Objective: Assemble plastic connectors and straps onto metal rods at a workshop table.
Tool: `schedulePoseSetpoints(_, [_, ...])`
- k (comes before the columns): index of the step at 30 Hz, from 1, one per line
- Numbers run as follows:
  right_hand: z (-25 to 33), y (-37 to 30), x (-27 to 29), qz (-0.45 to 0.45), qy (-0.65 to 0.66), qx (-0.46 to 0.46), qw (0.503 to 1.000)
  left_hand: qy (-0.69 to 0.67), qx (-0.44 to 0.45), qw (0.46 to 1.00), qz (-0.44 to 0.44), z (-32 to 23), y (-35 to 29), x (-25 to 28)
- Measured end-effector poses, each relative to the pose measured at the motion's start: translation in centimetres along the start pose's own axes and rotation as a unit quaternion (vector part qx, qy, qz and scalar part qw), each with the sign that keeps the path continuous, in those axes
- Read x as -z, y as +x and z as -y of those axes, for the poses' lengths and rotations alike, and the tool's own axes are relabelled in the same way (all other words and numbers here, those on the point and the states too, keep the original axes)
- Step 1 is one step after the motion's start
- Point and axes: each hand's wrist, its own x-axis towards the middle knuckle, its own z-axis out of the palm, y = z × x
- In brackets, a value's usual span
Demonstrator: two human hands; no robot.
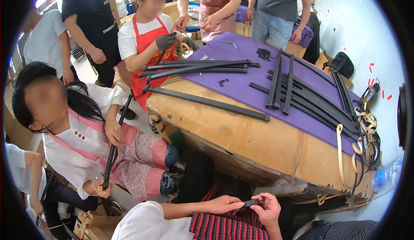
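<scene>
Both hands meet low, near the cardboard-covered table (241, 141): the left hand (224, 204) and right hand (268, 209) each pinch 1 end of a small black plastic strip (251, 203).

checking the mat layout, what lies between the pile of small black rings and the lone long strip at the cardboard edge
In the head view, a small cluster of black rings sits on the purple mat, between the ring pile and the lone strip.
</scene>
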Motion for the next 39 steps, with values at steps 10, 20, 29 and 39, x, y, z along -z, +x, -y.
schedulePoseSetpoints(10, [-1.4,0.2,0.4,-0.096,0.127,-0.067,0.985,0.111,-0.078,0.976,-0.171,3.6,-0.1,-0.4])
schedulePoseSetpoints(20, [-2.5,1.1,0.6,-0.1,0.104,-0.062,0.988,0.087,-0.08,0.976,-0.184,4.0,0.6,0.3])
schedulePoseSetpoints(29, [-2.2,0.4,0.6,-0.057,0.032,-0.067,0.996,0.073,-0.037,0.983,-0.164,3.1,-0.4,-0.4])
schedulePoseSetpoints(39, [-1.1,1.2,1.5,-0.032,-0.065,-0.06,0.996,0.028,-0.01,0.984,-0.173,1.5,-0.3,-0.3])
